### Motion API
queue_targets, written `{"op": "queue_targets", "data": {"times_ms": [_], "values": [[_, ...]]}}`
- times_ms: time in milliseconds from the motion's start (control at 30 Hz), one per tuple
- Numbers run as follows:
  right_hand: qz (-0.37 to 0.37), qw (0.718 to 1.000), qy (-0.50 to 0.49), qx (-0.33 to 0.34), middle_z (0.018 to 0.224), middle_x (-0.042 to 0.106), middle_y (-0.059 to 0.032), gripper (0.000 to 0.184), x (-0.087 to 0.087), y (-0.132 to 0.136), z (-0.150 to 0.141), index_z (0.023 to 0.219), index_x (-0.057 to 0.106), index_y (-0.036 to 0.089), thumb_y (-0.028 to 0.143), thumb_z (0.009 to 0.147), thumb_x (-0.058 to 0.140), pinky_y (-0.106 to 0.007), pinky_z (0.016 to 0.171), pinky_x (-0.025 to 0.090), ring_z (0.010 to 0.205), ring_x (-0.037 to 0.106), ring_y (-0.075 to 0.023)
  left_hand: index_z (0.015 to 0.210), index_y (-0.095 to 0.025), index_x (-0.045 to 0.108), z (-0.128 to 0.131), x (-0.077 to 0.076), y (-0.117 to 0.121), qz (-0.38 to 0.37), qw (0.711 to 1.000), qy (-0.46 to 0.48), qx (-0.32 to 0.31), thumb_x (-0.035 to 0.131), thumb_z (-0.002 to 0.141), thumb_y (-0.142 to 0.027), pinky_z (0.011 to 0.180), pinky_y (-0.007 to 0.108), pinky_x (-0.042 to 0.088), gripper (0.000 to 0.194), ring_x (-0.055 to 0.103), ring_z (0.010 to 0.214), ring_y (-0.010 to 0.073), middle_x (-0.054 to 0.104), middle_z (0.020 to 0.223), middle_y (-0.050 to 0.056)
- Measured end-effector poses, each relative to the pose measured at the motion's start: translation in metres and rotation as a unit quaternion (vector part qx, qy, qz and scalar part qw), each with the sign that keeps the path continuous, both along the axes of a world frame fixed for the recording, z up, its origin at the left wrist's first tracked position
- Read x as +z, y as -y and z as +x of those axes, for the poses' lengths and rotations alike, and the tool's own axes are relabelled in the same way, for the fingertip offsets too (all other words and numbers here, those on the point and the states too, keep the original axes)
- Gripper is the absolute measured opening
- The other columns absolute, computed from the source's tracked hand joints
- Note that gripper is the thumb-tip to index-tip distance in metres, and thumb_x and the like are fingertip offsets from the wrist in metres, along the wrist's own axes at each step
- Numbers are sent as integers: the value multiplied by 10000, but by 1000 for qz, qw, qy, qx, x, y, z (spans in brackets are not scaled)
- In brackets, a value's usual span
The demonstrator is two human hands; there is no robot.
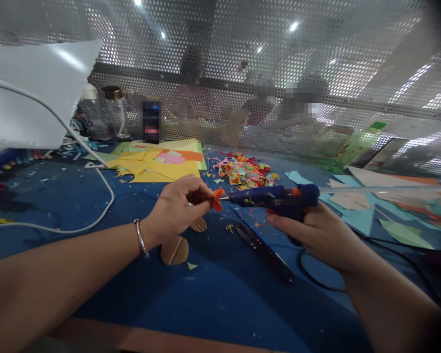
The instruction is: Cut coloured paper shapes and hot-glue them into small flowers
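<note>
My right hand (308,228) is wrapped round the handle of a dark blue glue gun (264,196), with a long clear glue stick (356,189) sticking out of its back. The gun's metal tip meets a small orange folded paper piece (218,201). My left hand (185,201) pinches that paper between thumb and fingers. Below the left hand lie two brown corrugated cardboard discs (175,250), one partly hidden by the hand. A pair of scissors (255,240) rests on the blue table under the gun, beside a thin blue stick (242,217).
Yellow paper sheets (150,164) and a heap of colourful paper scraps (246,170) lie further back. Bottles (117,115) and a phone (151,121) stand by the perforated metal screen (220,98). Coloured paper (363,211) and a black cable (316,280) are to the right; a white cable (112,196) loops left.
</note>
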State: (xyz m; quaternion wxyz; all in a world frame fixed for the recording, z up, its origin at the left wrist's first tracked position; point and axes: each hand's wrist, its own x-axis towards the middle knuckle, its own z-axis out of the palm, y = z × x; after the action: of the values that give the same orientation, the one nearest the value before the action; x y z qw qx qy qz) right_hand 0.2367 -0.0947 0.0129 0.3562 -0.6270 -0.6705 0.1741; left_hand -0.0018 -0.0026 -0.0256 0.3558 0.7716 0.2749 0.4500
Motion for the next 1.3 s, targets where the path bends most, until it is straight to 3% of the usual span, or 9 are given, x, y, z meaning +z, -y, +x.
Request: {"op": "queue_targets", "data": {"times_ms": [300,567,1167,1300], "values": [[-10,1000,2,3,696,694,-61,211,3,-1,-3,701,667,257,461,742,629,-431,776,577,755,683,-281,745,-176,654,0,-1,0,-11,1000,4,-3,686,755,-154,658,256,515,40,608,697,106,636,771,7],[-8,1000,6,6,622,644,-44,216,5,0,-3,646,648,260,451,746,633,-397,695,569,725,664,-270,745,-173,655,0,0,1,-16,1000,3,-7,684,747,-139,656,253,512,45,613,702,105,641,770,8],[-21,1000,11,10,713,707,-48,225,1,-1,1,681,648,252,461,763,634,-390,739,571,751,679,-257,741,-182,656,0,0,-1,8,1000,-14,-5,645,726,-126,637,256,494,59,579,685,105,622,772,7],[-17,1000,16,-9,784,741,-65,251,-2,-1,4,743,699,241,486,761,646,-394,757,566,780,684,-267,747,-178,655,1,1,0,-21,1000,2,-9,649,717,-134,631,247,504,54,597,684,108,647,764,9]]}}
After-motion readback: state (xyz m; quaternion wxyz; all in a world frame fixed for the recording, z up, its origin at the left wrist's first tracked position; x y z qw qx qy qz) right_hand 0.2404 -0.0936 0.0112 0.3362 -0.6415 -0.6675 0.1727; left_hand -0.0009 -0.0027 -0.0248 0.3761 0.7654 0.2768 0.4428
